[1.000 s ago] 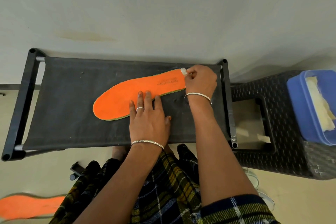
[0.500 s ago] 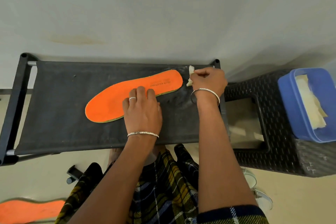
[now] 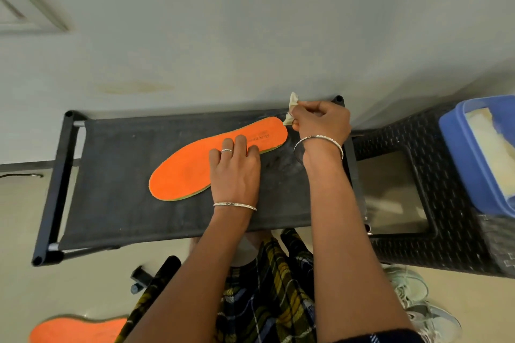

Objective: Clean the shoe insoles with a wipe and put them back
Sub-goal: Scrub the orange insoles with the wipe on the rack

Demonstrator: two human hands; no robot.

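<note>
An orange insole (image 3: 189,172) lies slantwise on the black fabric rack shelf (image 3: 117,175). My left hand (image 3: 235,172) presses flat on its middle with straight fingers. My right hand (image 3: 320,120) pinches a crumpled whitish wipe (image 3: 291,110) just past the insole's heel end, at the shelf's back right corner. A second orange insole (image 3: 78,330) lies on the floor at the bottom left. A pale sneaker (image 3: 418,303) sits on the floor at the lower right, partly hidden by my right arm.
A dark woven stool (image 3: 446,245) stands right of the rack, carrying a blue tub (image 3: 468,164) with pale wipes inside. A grey wall runs behind the rack. My plaid-clad legs are below the shelf's front edge.
My right hand has drawn the wipe off the insole's heel end to the right and lifted it slightly. My left hand has stayed pressed on the insole.
</note>
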